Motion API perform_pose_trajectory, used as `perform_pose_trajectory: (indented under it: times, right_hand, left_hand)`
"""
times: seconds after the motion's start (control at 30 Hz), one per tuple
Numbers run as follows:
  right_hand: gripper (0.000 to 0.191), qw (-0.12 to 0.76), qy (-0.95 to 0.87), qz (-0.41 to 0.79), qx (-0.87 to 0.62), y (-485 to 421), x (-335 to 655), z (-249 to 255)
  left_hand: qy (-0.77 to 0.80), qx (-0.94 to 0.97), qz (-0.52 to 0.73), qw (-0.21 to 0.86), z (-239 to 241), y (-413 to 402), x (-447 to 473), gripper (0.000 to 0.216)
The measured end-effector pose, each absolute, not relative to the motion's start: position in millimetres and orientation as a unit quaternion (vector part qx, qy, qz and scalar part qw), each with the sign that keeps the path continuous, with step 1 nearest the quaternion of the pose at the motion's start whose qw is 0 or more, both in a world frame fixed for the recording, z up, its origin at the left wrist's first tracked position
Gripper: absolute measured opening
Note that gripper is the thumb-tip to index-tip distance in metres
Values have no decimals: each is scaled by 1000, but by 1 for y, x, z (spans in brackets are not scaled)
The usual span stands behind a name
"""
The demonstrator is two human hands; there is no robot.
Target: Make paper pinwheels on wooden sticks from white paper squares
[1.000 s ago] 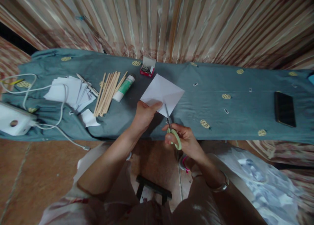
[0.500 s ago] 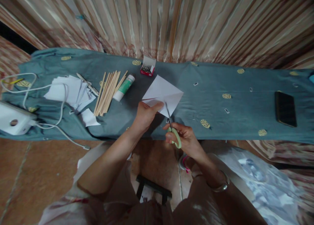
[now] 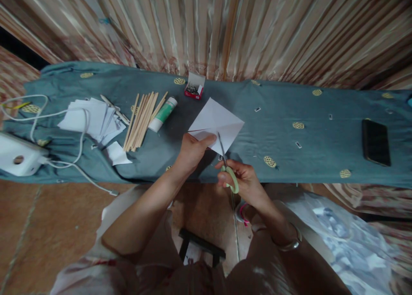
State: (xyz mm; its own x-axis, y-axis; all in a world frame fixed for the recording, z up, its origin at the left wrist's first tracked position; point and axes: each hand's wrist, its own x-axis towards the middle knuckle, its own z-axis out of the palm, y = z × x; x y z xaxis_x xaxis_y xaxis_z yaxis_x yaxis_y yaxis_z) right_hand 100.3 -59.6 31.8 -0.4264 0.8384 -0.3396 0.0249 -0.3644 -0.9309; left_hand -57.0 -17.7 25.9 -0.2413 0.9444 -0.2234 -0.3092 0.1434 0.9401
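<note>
A square sheet of white paper (image 3: 222, 119) is held above the cloth, one corner pointing away from me. My left hand (image 3: 195, 149) pinches its near left side, thumb on top and the other fingers hidden beneath. A slit runs in from the left corner, just beyond the thumb. In my right hand (image 3: 240, 177) are scissors (image 3: 232, 180) with light green handles, fingers through the loops. Their blades lie at the near right edge of the paper and reach towards its middle, close to the left thumb tip.
Left on the teal cloth (image 3: 277, 106) lie wooden sticks (image 3: 144, 121), a green-and-white tube (image 3: 163, 114), paper sheets (image 3: 86, 117), a pen (image 3: 114, 108) and a white device (image 3: 21, 155) with a cable. A small red box (image 3: 193, 89) stands behind the paper; a phone (image 3: 376, 142) lies right.
The paper has shifted slightly to the right, together with both hands. The scissors remain at the same edge of the sheet, and the grips look unchanged.
</note>
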Motion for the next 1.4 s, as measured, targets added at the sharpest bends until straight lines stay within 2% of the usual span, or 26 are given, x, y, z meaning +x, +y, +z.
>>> perform_pose_trajectory:
  times: [1.1,1.4]
  right_hand:
    - [34,301,-470,690,-460,-59,97,32]
    - [33,244,-505,703,-437,-59,101,32]
  left_hand:
    - [550,302,562,539,29,-19,-58,21]
    - [505,268,607,552,31,-14,-62,18]
